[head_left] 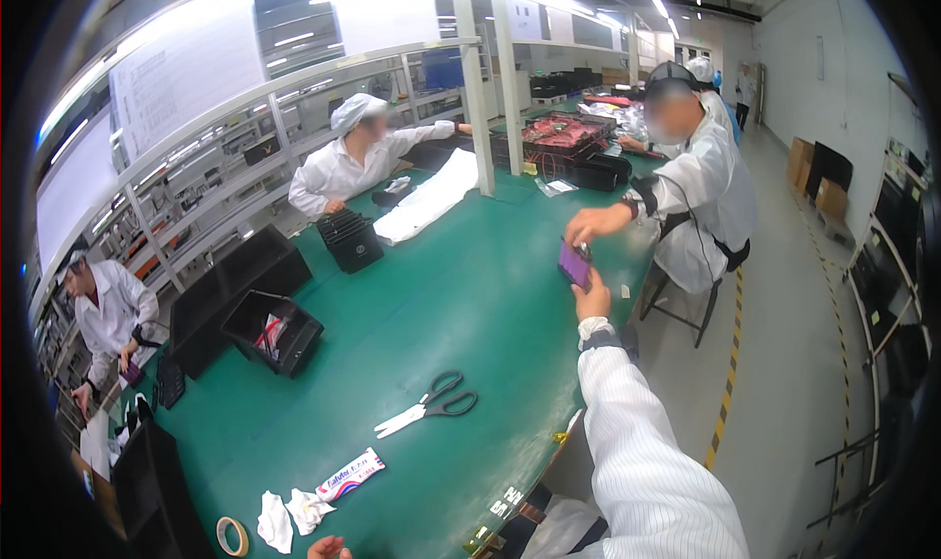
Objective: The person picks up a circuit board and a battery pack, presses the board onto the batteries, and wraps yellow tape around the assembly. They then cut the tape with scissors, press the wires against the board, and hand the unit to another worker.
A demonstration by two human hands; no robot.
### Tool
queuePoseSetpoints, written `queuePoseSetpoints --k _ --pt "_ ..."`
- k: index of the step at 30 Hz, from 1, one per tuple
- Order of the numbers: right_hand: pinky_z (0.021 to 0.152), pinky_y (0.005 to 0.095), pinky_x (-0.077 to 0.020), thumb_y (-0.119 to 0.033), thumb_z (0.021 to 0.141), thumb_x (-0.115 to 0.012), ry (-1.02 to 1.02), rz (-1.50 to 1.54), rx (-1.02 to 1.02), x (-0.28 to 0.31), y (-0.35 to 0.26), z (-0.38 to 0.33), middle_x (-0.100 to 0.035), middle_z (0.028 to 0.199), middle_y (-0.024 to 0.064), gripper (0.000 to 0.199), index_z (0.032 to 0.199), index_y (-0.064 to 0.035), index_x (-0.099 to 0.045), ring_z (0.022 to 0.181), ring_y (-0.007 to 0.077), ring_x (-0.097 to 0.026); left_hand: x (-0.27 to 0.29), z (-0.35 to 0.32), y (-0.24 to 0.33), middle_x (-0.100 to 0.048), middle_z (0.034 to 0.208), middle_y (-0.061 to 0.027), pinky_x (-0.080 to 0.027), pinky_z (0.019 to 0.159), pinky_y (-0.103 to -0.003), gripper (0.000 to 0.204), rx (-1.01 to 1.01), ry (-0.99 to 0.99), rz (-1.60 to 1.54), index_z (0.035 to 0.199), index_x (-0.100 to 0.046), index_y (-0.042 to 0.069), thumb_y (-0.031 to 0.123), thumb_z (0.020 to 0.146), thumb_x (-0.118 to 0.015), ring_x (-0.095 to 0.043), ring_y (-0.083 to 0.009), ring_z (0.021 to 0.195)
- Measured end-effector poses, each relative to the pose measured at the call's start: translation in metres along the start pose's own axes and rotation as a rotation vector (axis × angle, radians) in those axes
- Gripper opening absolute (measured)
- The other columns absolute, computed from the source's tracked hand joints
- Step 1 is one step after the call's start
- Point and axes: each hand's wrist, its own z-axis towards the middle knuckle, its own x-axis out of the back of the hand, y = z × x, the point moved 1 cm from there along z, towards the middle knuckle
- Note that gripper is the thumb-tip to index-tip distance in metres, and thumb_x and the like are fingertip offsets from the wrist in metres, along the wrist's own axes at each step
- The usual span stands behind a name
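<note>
At the table's right edge, my right hand (593, 299) grips the lower end of a small purple block-shaped part (573, 264). A co-worker's hand (600, 223) is on its upper end at the same time. My left hand (329, 548) barely shows at the bottom edge, its fingers loosely apart with nothing seen in them. Close to it lie crumpled white wipes (292, 516), a roll of tape (232, 536) and a white tube (350, 475) with coloured print. Black-handled scissors (427, 405) rest farther up the green tabletop (392, 324), blades slightly spread.
A black bin (272, 332) with red and white items, a long black box (240, 299) and a black slotted case (349, 240) stand on the table. A white post (477, 89) rises mid-table. Co-workers stand or sit around it; a stool (683, 309) is at the right.
</note>
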Motion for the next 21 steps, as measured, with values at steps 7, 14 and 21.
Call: queuePoseSetpoints --k 7,14,21 --pt "0.111 0.0464 -0.0299 -0.046 0.081 -0.075 -0.157 -0.484 -0.119 0.014 -0.03 -0.007 -0.047 0.146 0.0149 0.087 0.144 0.0011 -0.038 0.136 0.0311 -0.04 0.007 0.03 0.051 -0.065 0.115 -0.0104 -0.048 0.092 -0.029 0.027 -0.223 0.066 0.065 0.12 -0.06 -0.004 0.001 0.094 -0.063 -0.061 -0.0168 0.104" --pt "0.116 0.0564 -0.02 -0.057 0.095 -0.045 -0.458 -0.829 0.028 -0.001 -0.042 -0.03 -0.031 0.158 0.0089 0.074 0.15 -0.007 -0.037 0.146 0.0273 -0.027 0.03 0.091 0.009 -0.067 0.099 -0.0091 -0.05 0.08 -0.029 0.02 -0.307 0.432 0.16 0.112 -0.064 -0.002 0.008 0.095 -0.063 -0.062 -0.0161 0.088" --pt "0.111 0.0475 -0.0314 -0.054 0.097 -0.046 -0.328 -0.952 -0.045 0.028 -0.016 -0.019 -0.044 0.151 0.0094 0.065 0.144 -0.0088 -0.047 0.139 0.0243 -0.04 0.007 0.125 -0.054 -0.042 0.068 0.0054 -0.03 0.055 -0.024 0.005 -0.322 0.532 0.05 0.09 -0.064 0.002 0.003 0.084 -0.065 -0.037 -0.0064 0.061"
